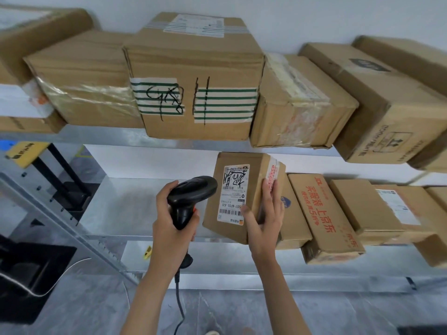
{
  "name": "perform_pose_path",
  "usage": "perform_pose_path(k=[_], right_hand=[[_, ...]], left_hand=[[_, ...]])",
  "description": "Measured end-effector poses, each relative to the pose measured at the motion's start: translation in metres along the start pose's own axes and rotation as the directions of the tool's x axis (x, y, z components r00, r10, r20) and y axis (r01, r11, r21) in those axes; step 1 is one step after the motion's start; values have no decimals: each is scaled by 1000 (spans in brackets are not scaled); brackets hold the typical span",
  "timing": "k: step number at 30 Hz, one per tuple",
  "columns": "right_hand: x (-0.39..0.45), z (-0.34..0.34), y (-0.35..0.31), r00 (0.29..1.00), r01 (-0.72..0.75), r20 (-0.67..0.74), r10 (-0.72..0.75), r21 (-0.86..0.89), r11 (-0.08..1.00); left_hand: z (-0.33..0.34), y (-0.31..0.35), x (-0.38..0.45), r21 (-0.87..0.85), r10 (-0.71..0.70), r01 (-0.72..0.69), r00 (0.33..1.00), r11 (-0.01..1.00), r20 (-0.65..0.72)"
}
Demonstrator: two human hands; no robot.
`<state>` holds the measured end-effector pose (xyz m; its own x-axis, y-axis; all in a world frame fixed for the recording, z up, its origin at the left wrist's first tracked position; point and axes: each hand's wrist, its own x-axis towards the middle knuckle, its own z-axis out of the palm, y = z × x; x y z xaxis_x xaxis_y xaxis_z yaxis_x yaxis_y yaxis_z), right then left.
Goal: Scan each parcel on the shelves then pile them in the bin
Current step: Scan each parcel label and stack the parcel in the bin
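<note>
The left hand (173,221) grips the black barcode scanner (191,197), fingers curled round its handle, its head touching or just short of the shipping label (233,193) to its right. The right hand (263,223) holds the small cardboard parcel (244,197) tilted above the lower shelf (135,209), thumb on the label face, fingers wrapped round its right edge. The parcel's long axis runs near to far.
</note>
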<state>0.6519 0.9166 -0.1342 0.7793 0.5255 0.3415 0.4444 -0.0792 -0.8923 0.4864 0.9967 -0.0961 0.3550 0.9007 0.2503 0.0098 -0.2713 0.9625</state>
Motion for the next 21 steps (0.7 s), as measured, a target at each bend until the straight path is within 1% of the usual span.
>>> perform_pose_path(k=[2,5,7,11,14,15,16,17,18,19,20,21], right_hand=[[3,0,0,1000,-23,-9,23,58,998],[8,-1,-3,996,-87,27,83,260,962],[10,-2,-6,992,-125,55,113,339,932],[13,-2,-9,985,-169,100,143,345,923],[12,2,-7,954,-293,171,246,357,887],[10,5,-6,939,-333,198,282,308,891],[9,7,-4,929,-341,218,301,184,922],[10,9,-2,921,-312,242,306,-15,950],[12,11,1,910,-248,276,309,-234,940],[15,15,5,898,-160,312,309,-422,892],[19,19,10,887,-80,339,313,-555,828],[23,23,13,876,-19,361,320,-637,771]], left_hand=[[2,0,0,-12,-4,4,1000,1000,-2],[2,-3,1,-26,-12,12,1000,1000,-19],[1,-7,2,-42,-24,22,999,999,-45],[0,-17,4,-60,-59,53,992,997,-110],[2,-27,6,-57,-95,89,987,994,-128],[3,-32,6,-57,-117,111,984,992,-133],[4,-37,6,-55,-142,136,980,989,-138],[5,-41,4,-55,-169,163,975,985,-142],[6,-45,3,-58,-194,188,970,981,-146],[7,-49,1,-62,-216,208,965,976,-149],[8,-52,-1,-61,-231,224,961,973,-154],[9,-55,-3,-56,-242,236,957,970,-158]])
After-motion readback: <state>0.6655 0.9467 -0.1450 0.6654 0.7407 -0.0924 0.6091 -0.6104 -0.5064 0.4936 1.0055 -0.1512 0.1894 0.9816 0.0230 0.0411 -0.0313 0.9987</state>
